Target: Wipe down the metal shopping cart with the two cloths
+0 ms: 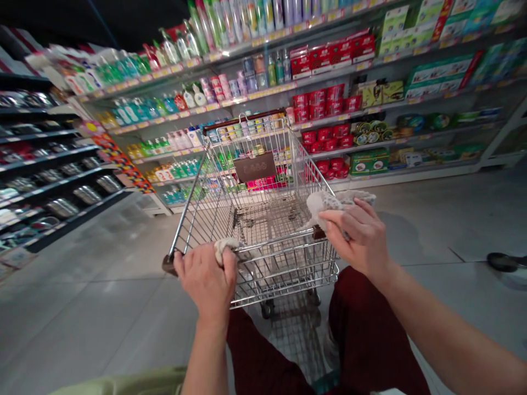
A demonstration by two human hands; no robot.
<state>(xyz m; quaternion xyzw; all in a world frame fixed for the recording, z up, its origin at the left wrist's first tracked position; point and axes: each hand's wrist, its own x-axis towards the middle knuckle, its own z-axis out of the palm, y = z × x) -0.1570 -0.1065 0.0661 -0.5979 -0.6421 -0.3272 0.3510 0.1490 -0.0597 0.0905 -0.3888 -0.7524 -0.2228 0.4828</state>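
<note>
A metal wire shopping cart [263,181] stands in front of me in a shop aisle, its basket holding nothing I can see. My left hand [206,280] is closed round the cart's handle bar near its left end, with a small crumpled cloth [224,247] pressed under the fingers. My right hand [358,236] is closed on a larger pale cloth [333,202] that rests on the cart's right rear corner. A brown plate [255,166] hangs on the cart's front wall.
Long shelves [288,88] of bottles, red tins and boxes run across the far side. Dark shelves with metal bowls [61,181] stand at the left. Grey floor tiles [82,307] surround the cart. A dark shoe [504,261] shows at the right edge.
</note>
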